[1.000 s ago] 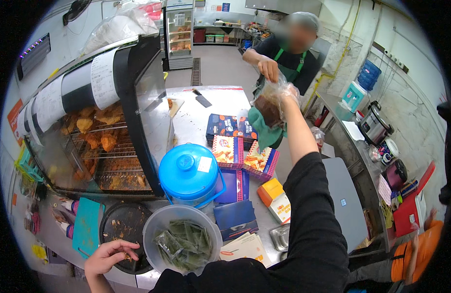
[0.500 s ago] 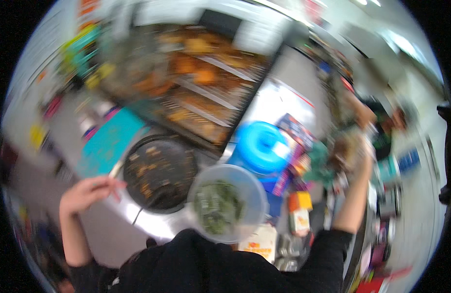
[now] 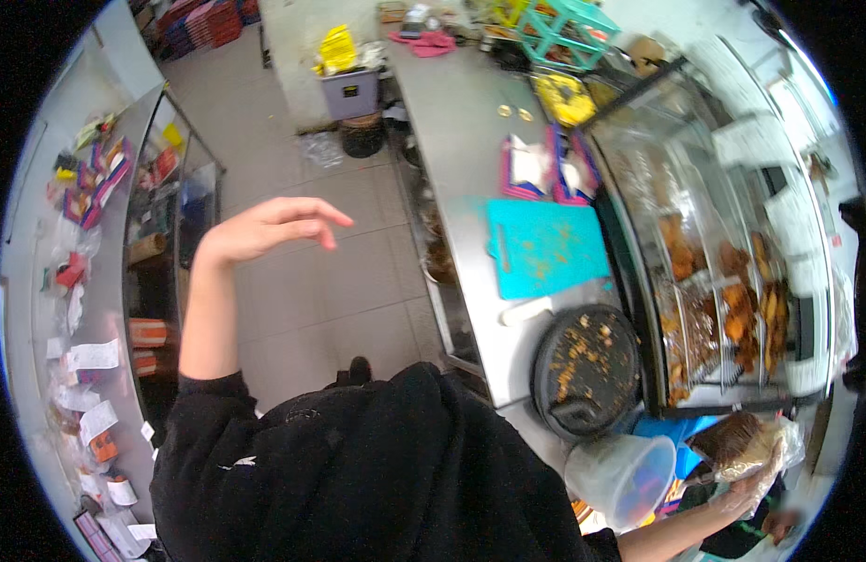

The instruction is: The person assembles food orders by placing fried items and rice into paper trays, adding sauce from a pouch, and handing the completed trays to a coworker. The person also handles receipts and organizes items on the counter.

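Note:
Over the floor at the left, my left hand (image 3: 275, 228) hangs in the air with its fingers stretched out and nothing in them. My right hand (image 3: 753, 485), far to the lower right, grips a clear plastic bag (image 3: 732, 448) of something brown; what exactly the bag contains I cannot make out. Just left of that bag stands a translucent round tub (image 3: 620, 480). Beside the tub is a round black pan (image 3: 587, 370) scattered with crumbs. A turquoise cutting board (image 3: 550, 248), also crumbed, lies farther up the steel counter, with a white handle-like piece (image 3: 526, 311) between board and pan.
A glass display case (image 3: 723, 281) with fried-looking food borders the counter (image 3: 451, 112) on the right. Pink boxes (image 3: 526, 169) and a yellow tray (image 3: 564, 97) sit beyond the board. Along the left runs a steel shelf (image 3: 110, 309) with papers. A grey bin (image 3: 350, 92) stands ahead. Another person (image 3: 779, 520) is partly visible at lower right.
My view has swung left, so the counter, pan and display case now lie on the right and the floor and left shelf show. My right hand keeps hold of the bag; my left stays empty.

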### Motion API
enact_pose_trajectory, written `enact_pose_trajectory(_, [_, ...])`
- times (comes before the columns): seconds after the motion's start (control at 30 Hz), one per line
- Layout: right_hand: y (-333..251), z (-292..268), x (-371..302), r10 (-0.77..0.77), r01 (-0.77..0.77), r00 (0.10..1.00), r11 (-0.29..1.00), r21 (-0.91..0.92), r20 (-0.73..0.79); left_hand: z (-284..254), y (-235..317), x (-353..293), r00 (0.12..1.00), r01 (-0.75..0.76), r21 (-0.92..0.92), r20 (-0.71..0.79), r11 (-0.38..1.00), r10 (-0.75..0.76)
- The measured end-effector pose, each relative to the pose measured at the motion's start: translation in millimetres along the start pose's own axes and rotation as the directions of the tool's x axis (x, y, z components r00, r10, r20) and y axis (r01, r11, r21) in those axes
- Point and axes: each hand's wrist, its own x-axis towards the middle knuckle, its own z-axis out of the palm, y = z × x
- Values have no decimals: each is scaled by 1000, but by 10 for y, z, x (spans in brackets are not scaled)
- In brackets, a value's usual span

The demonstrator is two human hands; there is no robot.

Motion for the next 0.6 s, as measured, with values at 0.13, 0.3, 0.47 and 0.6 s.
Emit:
enact_pose_trajectory(0.13, [933,1741,-957,35,-31,966,999,-19,258,-444,-385,315,971,-20,-183,232,983,63])
enact_pose_trajectory(0.3, [2678,4104,-1978,167,-130,596,985,-111,785,-241,-1212,1196,753,-140,-346,571,928,327])
enact_pose_trajectory(0.47, [5172,6419,-2946,456,376,265,763,-526,850,-304,-2820,1642,728,128,-336,671,933,142])
enact_pose_trajectory(0.6, [7492,7575,-3410,523,273,447,693,-667,726,-535,-4056,1477,754,400,-582,648,708,106])
